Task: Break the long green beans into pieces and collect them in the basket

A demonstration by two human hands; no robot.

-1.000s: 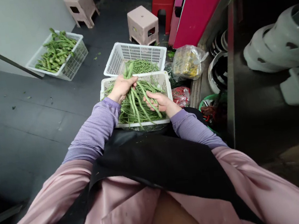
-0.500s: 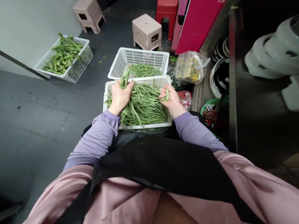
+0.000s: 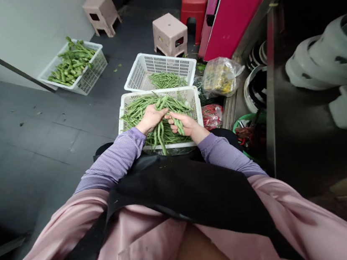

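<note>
Head view: green beans (image 3: 161, 135) bunched in the left hand (image 3: 152, 118), more gripped in the right hand (image 3: 188, 125), over the front basket (image 3: 198, 110), one tip past its near rim. Another basket (image 3: 169, 58) sits right behind. Roomy floor (image 3: 45, 141) left; right's tight, bags (image 3: 222, 77) then counter (image 3: 306, 130). Pink panel (image 3: 232, 15) reads 天-something, rest blurry.

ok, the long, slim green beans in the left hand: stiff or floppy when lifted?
The long, slim green beans are probably semi-flexible: ends hanging below the left hand curve gently, not limply. Each is likely light, given its thinness. Those in the near white perforated plastic basket lie crisscrossed, so pulling one may drag neighbours.
</note>
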